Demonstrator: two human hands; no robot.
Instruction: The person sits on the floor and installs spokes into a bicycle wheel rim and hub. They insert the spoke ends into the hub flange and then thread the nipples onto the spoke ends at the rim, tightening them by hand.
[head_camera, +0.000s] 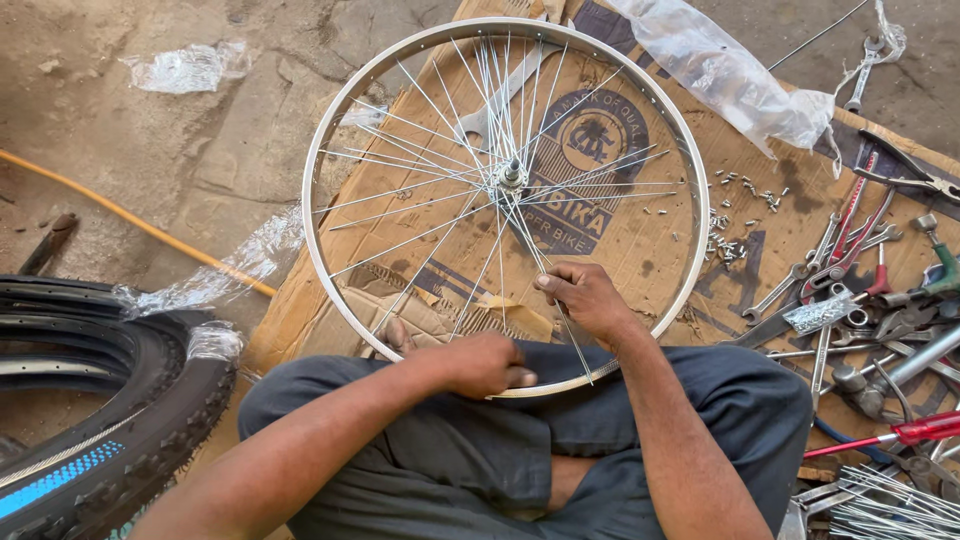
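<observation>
Both hands, left hand (487, 366) and right hand (585, 297), grip wheel (690, 200) spokes (440, 190).

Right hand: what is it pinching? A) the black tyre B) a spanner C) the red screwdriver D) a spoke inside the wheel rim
D: the right hand pinches a thin spoke inside the bicycle wheel rim, while the left hand grips the rim's near edge; the spanners, the tyre and the red-handled screwdriver lie untouched.
</observation>
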